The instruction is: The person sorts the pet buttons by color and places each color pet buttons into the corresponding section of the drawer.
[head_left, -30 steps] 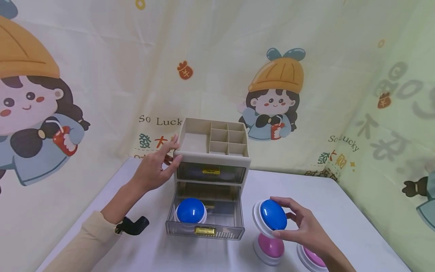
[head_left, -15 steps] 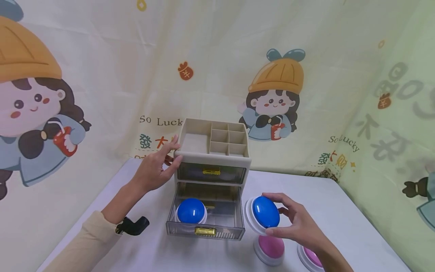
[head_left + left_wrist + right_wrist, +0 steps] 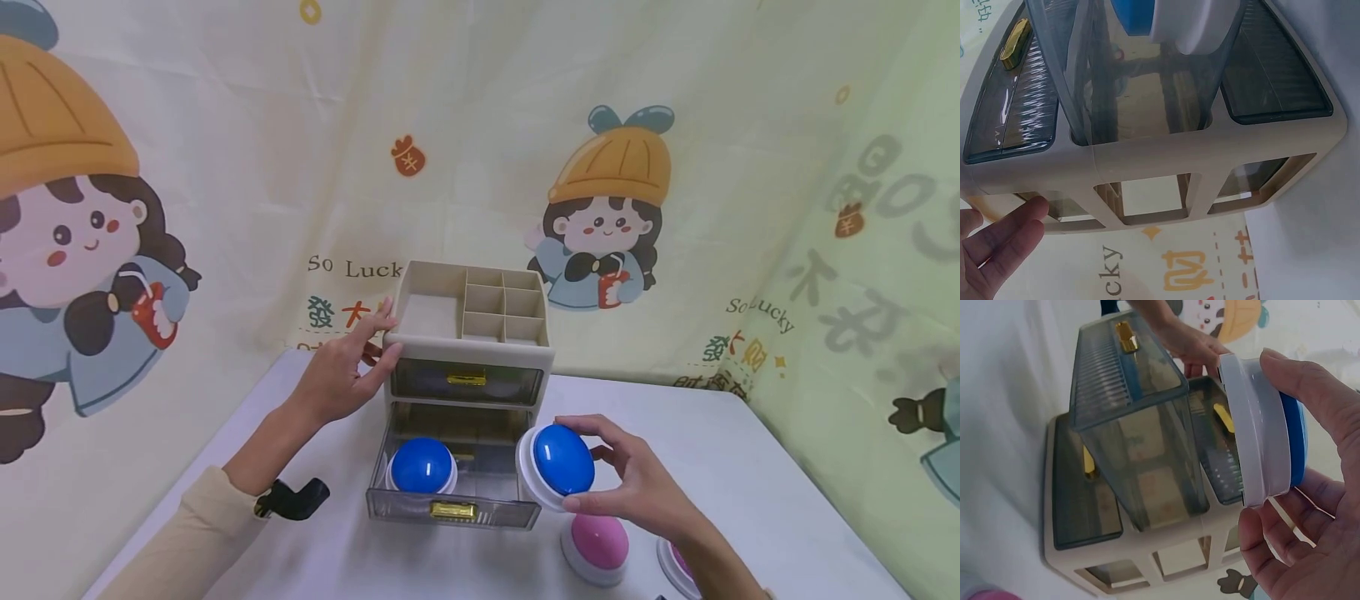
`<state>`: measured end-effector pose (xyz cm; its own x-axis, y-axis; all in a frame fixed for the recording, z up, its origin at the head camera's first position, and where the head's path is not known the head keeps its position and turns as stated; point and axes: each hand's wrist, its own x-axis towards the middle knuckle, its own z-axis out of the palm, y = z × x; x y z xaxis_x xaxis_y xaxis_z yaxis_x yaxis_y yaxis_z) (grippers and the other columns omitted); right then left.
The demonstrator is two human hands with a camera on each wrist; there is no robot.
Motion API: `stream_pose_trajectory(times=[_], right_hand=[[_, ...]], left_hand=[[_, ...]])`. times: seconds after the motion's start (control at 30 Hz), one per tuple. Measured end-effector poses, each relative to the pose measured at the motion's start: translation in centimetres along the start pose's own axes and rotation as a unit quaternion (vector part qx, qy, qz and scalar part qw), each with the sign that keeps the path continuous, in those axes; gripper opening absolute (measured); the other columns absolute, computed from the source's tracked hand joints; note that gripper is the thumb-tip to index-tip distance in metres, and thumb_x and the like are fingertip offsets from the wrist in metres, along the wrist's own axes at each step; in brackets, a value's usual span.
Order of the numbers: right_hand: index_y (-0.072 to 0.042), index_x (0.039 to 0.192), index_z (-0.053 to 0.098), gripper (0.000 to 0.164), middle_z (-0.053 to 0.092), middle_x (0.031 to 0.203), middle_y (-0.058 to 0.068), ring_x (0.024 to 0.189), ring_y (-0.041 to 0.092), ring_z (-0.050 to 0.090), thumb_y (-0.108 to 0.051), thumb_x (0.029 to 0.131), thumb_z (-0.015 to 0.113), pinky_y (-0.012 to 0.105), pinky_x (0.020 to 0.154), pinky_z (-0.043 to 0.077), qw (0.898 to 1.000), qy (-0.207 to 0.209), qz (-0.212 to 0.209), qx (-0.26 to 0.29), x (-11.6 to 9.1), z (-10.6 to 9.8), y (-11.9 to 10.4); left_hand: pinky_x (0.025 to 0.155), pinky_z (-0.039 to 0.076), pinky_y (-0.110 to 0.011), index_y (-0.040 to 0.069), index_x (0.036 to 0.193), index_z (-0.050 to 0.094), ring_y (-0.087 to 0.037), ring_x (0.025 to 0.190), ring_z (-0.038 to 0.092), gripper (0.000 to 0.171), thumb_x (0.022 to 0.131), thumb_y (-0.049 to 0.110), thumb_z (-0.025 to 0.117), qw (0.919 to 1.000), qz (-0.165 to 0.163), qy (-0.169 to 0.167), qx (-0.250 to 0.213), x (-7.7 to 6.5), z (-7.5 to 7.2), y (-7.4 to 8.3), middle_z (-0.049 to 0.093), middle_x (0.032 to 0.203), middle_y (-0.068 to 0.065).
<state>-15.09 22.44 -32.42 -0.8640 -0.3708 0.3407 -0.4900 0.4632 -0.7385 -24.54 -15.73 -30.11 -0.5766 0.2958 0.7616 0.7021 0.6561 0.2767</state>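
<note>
My right hand point(image 3: 637, 479) holds a blue-domed push button point(image 3: 564, 460) by its edges, thumb below and fingers above. The button is tilted, its white base point(image 3: 1257, 431) turned left, over the right side of a pulled-out smoky clear drawer point(image 3: 487, 510). In that drawer's left part sits another blue-domed button point(image 3: 422, 465). My left hand point(image 3: 337, 375) rests on the beige drawer organizer's point(image 3: 468, 346) upper left corner, thumb at the front. In the left wrist view, two straight fingers point(image 3: 1013, 240) lie along its side.
Two pink-domed buttons stand on the white table point(image 3: 300, 567): one point(image 3: 600, 542) below the held button, the other point(image 3: 675, 575) partly behind my right wrist. The organizer's drawers above and below point(image 3: 1082, 487) are pushed in. Its top has several small compartments point(image 3: 504, 304).
My right hand has carried the blue-domed button left, from above the pink one to the open drawer's right edge. My left hand and the organizer have stayed put.
</note>
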Motion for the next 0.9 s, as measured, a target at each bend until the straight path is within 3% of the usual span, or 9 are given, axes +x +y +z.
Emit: stream_pose_trajectory(times=[0.23,0.9], right_hand=[[-0.027,0.133,0.051,0.074,0.056,0.129,-0.009,0.115,0.015,0.055,-0.026,0.068,0.086,0.033,0.085,0.054,0.999,-0.008,-0.043,-0.002,1.0,0.4,-0.3],[-0.025,0.134,0.051,0.076,0.054,0.127,-0.011,0.113,0.017,0.056,-0.034,0.066,0.086,0.033,0.083,0.054,0.998,-0.040,-0.044,-0.004,3.4,2.5,-1.2]], left_hand=[[0.057,0.054,-0.024,0.013,0.134,0.050,-0.018,0.081,0.071,0.047,0.091,0.030,0.061,1.0000,-0.004,0.001,-0.001,0.0,0.0,0.1,0.046,0.145,-0.005],[0.057,0.055,-0.024,0.013,0.134,0.049,-0.018,0.081,0.071,0.047,0.092,0.030,0.060,1.0000,-0.001,0.000,-0.008,-0.1,0.0,0.2,0.046,0.146,-0.006]])
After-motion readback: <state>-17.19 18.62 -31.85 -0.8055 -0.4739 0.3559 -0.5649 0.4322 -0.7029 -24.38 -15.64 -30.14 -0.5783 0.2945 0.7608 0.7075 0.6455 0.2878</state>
